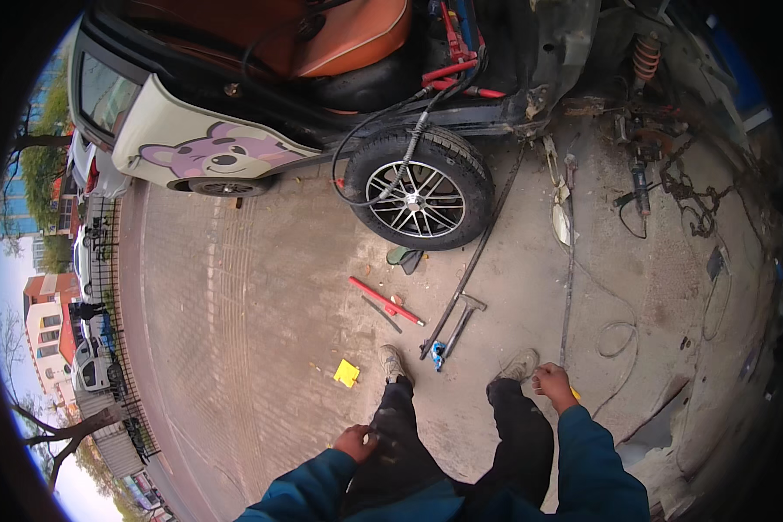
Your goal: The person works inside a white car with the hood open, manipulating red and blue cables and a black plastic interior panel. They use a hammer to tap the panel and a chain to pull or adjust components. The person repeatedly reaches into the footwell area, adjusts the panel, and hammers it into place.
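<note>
From the head camera, looking down at a standing person on a paved yard, the right hand [552, 383] sits at about five o'clock from the picture's middle, fingers curled shut around the near end of a long thin metal rod [568, 261]. That rod is the thing in hand: its long axis runs almost straight away from the person, toward twelve o'clock, its far tip near the stripped car body [531, 61]. The left hand [357, 442] hangs at about seven o'clock by the thigh, loosely closed; whether it holds something small I cannot tell. The right hand is plainly the nearer one to the rod. A loose wheel [419, 190] stands at eleven o'clock of the right hand; a hammer [461, 320] and a red bar [384, 300] lie between, ahead of the shoes.
</note>
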Demonstrator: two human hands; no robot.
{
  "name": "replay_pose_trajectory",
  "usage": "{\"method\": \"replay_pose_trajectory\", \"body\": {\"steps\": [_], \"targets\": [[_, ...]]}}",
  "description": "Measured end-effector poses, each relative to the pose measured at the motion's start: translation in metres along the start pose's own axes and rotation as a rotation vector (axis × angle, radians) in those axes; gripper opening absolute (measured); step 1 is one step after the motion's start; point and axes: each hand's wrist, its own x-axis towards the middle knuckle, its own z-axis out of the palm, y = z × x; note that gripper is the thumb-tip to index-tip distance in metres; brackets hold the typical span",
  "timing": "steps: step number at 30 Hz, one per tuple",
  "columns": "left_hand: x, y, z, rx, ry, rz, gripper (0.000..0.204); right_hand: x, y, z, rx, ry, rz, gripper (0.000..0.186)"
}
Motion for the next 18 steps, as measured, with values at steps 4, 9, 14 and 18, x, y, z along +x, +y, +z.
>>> {"method": "replay_pose_trajectory", "body": {"steps": [4,9,14,18], "targets": [[0.1,-0.036,0.05,0.082,0.106,0.135,0.068,0.133,0.049,0.124,-0.19,0.003,-0.076,0.029],[0.132,-0.056,0.057,0.312,0.157,0.038,0.071,0.291,0.173,0.257,-0.699,0.12,-0.264,0.041],[0.135,-0.085,0.025,0.15,0.126,-0.088,0.064,0.389,0.226,0.318,-0.675,0.26,-0.31,0.048],[0.133,-0.095,0.016,0.1,0.201,-0.036,0.058,0.363,0.189,0.324,-0.187,0.123,-0.029,0.046]]}}
